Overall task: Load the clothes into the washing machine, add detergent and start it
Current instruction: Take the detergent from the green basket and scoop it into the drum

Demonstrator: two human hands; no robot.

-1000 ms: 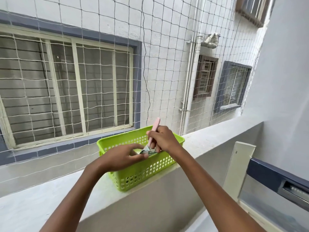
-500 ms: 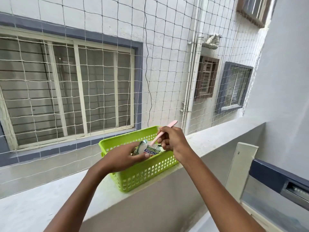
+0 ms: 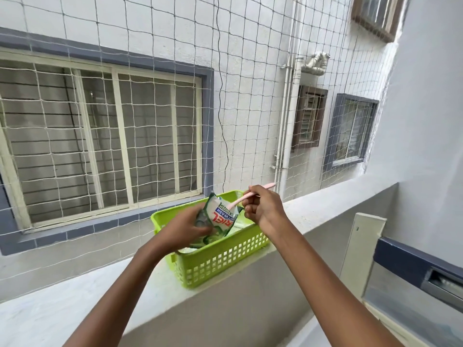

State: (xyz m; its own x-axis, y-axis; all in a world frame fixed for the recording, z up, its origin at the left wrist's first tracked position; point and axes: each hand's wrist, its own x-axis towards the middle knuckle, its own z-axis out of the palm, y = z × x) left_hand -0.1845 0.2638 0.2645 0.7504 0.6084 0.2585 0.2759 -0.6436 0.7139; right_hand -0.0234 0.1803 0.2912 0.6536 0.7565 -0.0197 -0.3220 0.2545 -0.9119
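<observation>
A lime-green plastic basket [image 3: 225, 261] stands on the balcony ledge [image 3: 62, 309]. My left hand [image 3: 185, 229] grips a green and white detergent pouch [image 3: 220, 216] and holds it tilted above the basket. My right hand [image 3: 263, 209] pinches the handle of a pink spoon [image 3: 253, 195], whose bowl end dips into the pouch's open top. At the lower right edge, a grey and dark blue part of the washing machine [image 3: 421, 279] shows.
A rope safety net [image 3: 175, 96] closes off the space beyond the ledge. A white upright panel [image 3: 363, 249] stands next to the machine. The opposite building's wall, windows and drain pipes lie behind the net.
My left hand has lifted the detergent pouch up out of the basket. The pink spoon has swung from upright to slanted, and its bowl has entered the pouch.
</observation>
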